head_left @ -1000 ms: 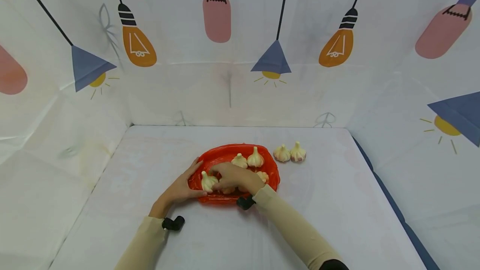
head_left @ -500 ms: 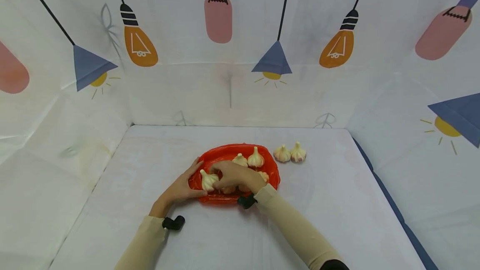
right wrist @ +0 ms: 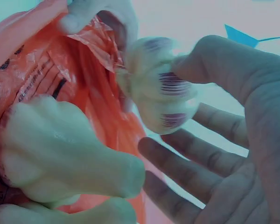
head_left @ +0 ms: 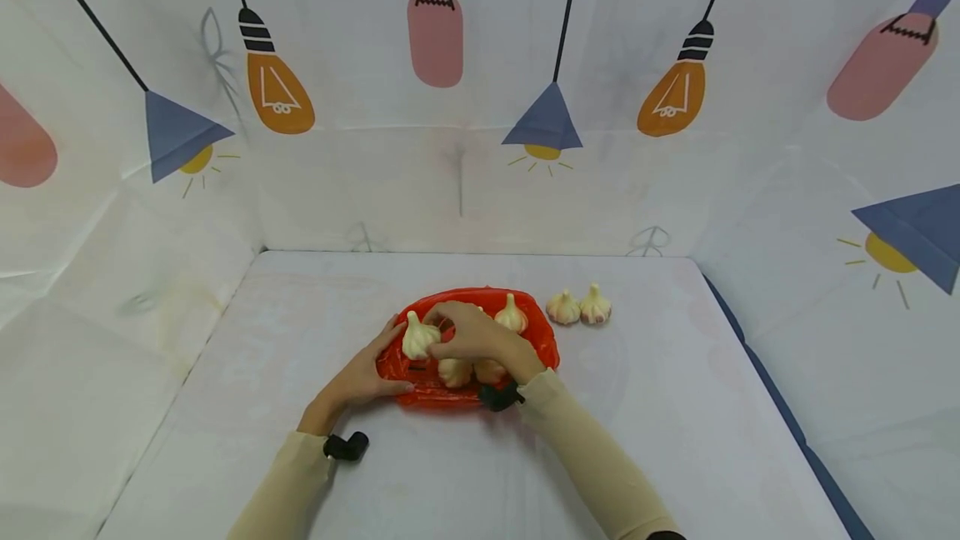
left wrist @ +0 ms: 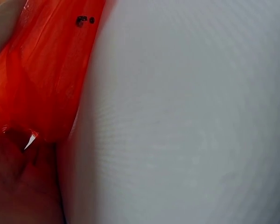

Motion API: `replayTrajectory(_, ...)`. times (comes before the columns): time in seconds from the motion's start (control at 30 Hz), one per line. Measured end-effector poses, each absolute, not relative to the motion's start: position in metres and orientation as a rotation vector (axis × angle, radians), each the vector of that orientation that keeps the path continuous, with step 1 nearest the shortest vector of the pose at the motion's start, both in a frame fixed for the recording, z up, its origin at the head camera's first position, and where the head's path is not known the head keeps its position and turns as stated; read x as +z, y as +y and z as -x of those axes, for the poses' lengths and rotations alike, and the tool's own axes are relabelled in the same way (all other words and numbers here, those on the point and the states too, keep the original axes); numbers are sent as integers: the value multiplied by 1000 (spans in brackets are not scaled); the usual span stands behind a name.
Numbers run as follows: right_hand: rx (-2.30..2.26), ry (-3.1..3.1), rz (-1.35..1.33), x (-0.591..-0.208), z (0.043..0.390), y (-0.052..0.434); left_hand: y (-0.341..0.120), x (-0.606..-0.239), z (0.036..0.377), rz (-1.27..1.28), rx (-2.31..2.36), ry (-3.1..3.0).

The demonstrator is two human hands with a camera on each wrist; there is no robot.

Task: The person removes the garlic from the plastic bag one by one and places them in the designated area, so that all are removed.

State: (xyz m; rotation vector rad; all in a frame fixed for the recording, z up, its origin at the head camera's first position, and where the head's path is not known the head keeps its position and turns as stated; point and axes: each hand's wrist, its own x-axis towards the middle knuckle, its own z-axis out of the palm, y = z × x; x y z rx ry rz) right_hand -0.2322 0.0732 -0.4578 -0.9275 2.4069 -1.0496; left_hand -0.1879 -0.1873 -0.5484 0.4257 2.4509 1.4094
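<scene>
My right hand (head_left: 480,336) pinches a garlic bulb (head_left: 418,338) over the left part of an opened-out red plastic bag (head_left: 438,397). The right wrist view shows the thumb on the purple-streaked base of the held bulb (right wrist: 161,88), its stem pointing away from the palm. With thumb and fingers spread, my left hand (head_left: 367,369) grips the bag's left rim. Inside the bag sit several other bulbs, among them a front bulb (head_left: 454,372) and a back bulb (head_left: 512,317); my right hand partly hides some. In the left wrist view, only the bag's side (left wrist: 46,70) and bits of hand show.
Two garlic bulbs (head_left: 580,307) stand side by side on the white table (head_left: 637,407), just right of the bag. Behind the table rises a white sheet (head_left: 465,190) printed with lamps, and it continues along both sides.
My right hand has raised the garlic bulb and shifted it toward the back of the bag, uncovering the front bulbs. My left hand has stayed on the rim.
</scene>
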Motion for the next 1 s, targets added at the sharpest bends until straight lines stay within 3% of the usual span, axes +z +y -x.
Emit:
replayTrajectory(0.67, -1593, 2476, 591, -453, 215, 121, -186, -554, 188, -430, 1383, 2508)
replayTrajectory(1.0, -1636, 2499, 497, -452, 212, 142, -185, -550, 188, -389, 1397, 2477)
